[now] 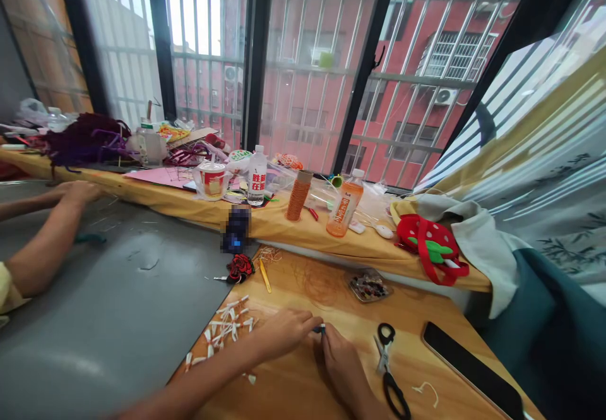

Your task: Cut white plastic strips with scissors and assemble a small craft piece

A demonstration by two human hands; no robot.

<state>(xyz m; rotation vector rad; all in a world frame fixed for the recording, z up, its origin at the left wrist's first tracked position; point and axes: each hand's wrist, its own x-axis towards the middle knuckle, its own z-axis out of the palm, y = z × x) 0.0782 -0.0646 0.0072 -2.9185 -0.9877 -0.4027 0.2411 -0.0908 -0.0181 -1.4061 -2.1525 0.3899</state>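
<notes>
Over grained wood [284, 398], hands [294, 331] [341, 360] pinch a small blue piece [322, 330].

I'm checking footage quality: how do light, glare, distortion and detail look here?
Head view: bright daylight through the barred windows; head view: a pale glare patch on the grey table; head view: window edges slant, suggesting wide-angle distortion; head view: the small blue item is too tiny to make out.

Small pc [323, 330] is blue & wht, scissor handles [389, 379] blk, bag [423, 247] red w/ wht dots, grn leaf [439, 251].
</notes>
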